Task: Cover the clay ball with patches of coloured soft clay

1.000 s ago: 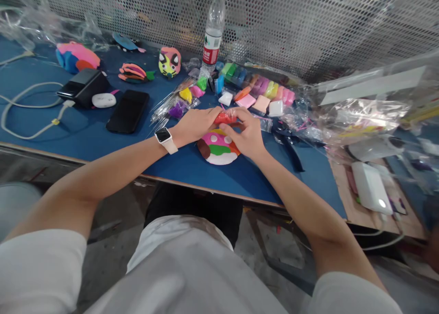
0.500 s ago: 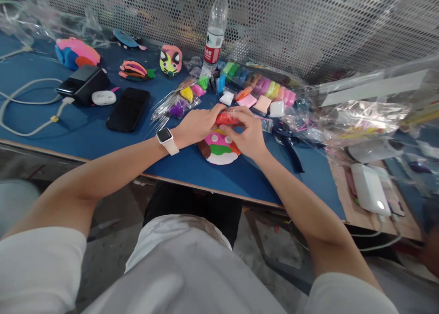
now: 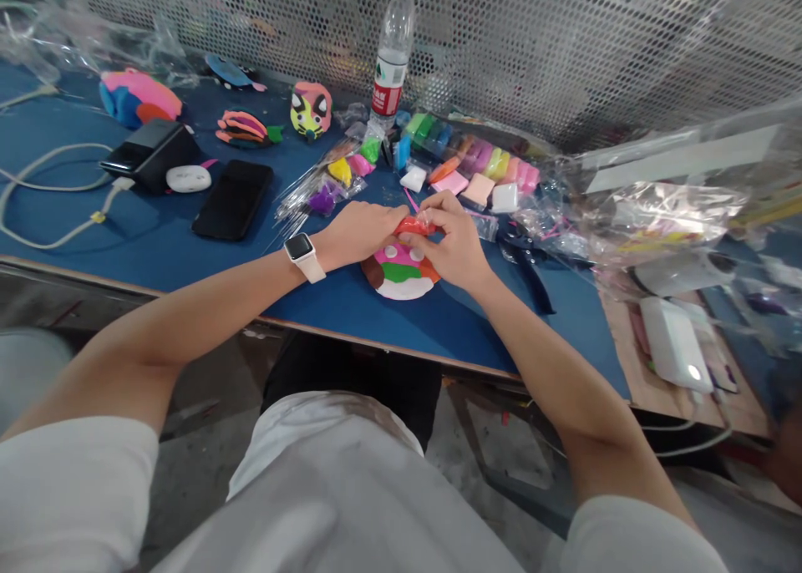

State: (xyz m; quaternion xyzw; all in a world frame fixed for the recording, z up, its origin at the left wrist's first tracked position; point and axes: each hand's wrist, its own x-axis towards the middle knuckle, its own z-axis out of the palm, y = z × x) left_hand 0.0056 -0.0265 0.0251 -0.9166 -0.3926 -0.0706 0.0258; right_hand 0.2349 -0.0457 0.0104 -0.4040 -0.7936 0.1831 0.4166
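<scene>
Between my two hands is a red packet of modelling clay (image 3: 413,225) in clear wrapping. My left hand (image 3: 365,232) grips its left end, fingers closed and partly hidden behind the back of the hand. With thumb and fingers, my right hand (image 3: 448,240) pinches the right end. Just below them on the table lies a round clay piece (image 3: 403,274) with pink, green, white, brown and orange patches and two pale dots. Its upper part is covered by my hands and the red packet.
Behind my hands lie several coloured clay blocks (image 3: 479,189) and a water bottle (image 3: 392,55). Pliers (image 3: 532,276) with dark handles are on the right. A phone (image 3: 234,200), a mouse (image 3: 189,179) and painted clay figures (image 3: 312,110) sit on the left. A white power bank (image 3: 675,345) rests far right.
Both hands have lowered slightly with the red packet, and my right hand's fingers have shifted on its end. A pink strip now shows behind them. The round clay piece stays put.
</scene>
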